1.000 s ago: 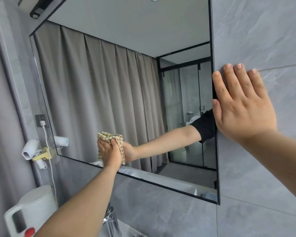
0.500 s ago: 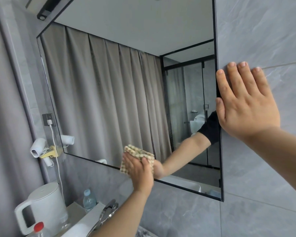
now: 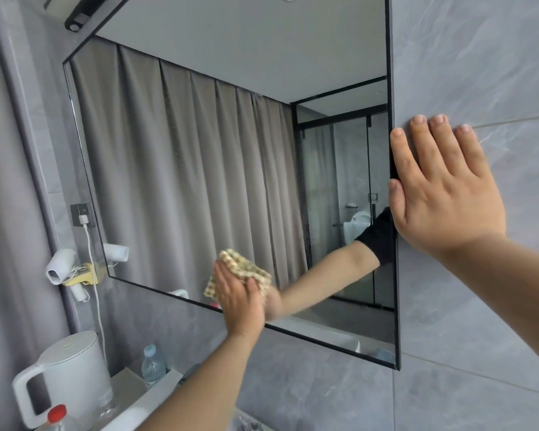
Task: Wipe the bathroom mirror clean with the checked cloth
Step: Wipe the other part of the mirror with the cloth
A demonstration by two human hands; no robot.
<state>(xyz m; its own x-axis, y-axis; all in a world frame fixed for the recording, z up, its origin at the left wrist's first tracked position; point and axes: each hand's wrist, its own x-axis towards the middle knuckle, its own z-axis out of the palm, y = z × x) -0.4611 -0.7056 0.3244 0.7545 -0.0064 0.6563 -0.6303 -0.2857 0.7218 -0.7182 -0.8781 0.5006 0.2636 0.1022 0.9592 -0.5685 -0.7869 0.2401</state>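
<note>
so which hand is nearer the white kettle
Left. The left hand presses the checked cloth low on the mirror, up and right of the kettle; the right hand lies flat on the wall at its right edge, farther off.

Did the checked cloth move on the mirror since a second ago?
Yes. The checked cloth, pressed by the left hand, slid right along the bottom edge of the mirror, away from its lower-left corner toward the middle.
</note>
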